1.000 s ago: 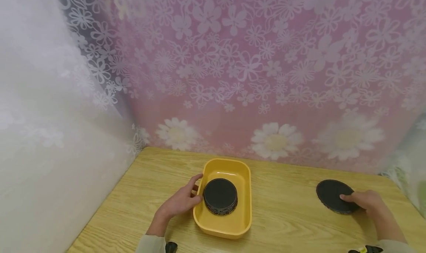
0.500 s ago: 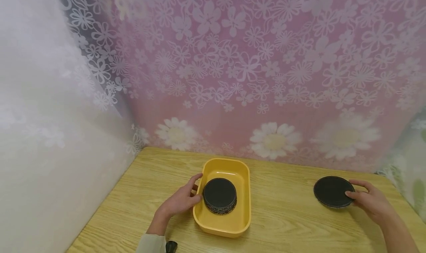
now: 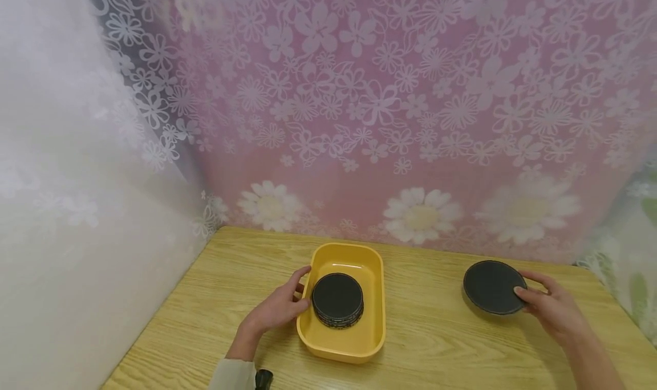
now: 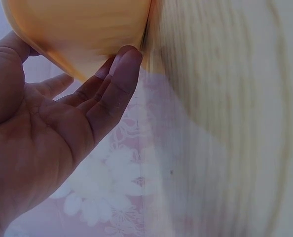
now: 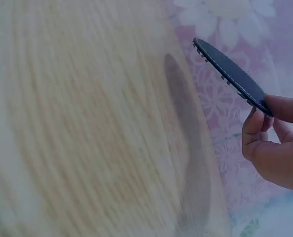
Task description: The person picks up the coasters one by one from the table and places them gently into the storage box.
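A round black coaster (image 3: 495, 287) with a stitched rim is pinched by my right hand (image 3: 551, 307), thumb on top and fingers beneath. It is held above the table at the right; the right wrist view shows the same coaster (image 5: 233, 74) tilted, its shadow on the wood below. My left hand (image 3: 279, 307) rests its fingertips and thumb against the left outer wall of a yellow rectangular tub (image 3: 354, 344). In the left wrist view its relaxed fingers (image 4: 124, 74) touch the tub's wall (image 4: 82, 29). Inside the tub lies a stack of similar black coasters (image 3: 337, 297).
The light wood-grain table (image 3: 426, 333) runs back to a pink flowered curtain (image 3: 328, 122). A pale sheet (image 3: 92, 236) hangs along its left edge, another leafy sheet (image 3: 636, 253) along the right. Bare tabletop lies between the tub and the right hand.
My right hand has raised the coaster off the table and carried it a little to the left. The left hand stays at the tub, and the stack has not moved.
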`<state>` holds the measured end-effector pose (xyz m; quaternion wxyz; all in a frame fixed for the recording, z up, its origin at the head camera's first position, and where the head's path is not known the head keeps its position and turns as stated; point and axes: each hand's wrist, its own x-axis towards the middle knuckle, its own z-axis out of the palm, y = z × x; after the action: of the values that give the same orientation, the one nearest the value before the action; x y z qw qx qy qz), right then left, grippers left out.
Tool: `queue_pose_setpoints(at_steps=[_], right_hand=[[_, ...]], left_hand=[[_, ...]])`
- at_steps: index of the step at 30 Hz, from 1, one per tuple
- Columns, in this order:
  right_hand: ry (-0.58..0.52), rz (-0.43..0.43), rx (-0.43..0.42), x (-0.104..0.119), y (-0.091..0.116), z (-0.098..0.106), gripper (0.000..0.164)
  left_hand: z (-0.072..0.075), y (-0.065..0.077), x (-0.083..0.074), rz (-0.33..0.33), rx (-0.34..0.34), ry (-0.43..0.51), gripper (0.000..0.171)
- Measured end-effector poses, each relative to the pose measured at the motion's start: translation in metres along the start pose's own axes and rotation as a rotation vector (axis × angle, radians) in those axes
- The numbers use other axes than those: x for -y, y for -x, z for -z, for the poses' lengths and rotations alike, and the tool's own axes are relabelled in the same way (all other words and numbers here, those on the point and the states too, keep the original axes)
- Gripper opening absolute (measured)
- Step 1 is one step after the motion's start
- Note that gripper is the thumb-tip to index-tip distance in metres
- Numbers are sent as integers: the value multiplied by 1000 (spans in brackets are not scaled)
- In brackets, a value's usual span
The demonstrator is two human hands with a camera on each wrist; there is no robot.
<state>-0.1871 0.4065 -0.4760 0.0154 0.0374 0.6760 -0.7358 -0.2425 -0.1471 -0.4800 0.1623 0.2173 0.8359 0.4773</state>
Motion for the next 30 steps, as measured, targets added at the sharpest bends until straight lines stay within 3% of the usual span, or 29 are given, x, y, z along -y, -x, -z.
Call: queue_pose_setpoints(at_steps=[4,11,16,20,25,30], right_hand=[[120,107,-64,-2,2,-15,45],[704,259,-203,-4,5,-36,37],[907,320,-250,-1,6,-44,40],[821,269,-257,0,10,-46,41],[545,187,-227,3,12,-51,43],[378,178,-150,9,11,-68,42]], left_hand=[[0,0,0,2,-5,-9,70],[-1,0,-1,0,-3,-14,70],[0,0,1,3,-3,-21,71],[0,0,2,-1,-4,-23,71],[-2,1,2,-2,-11,-31,72],[-2,1,0,3,-19,-34,73]])
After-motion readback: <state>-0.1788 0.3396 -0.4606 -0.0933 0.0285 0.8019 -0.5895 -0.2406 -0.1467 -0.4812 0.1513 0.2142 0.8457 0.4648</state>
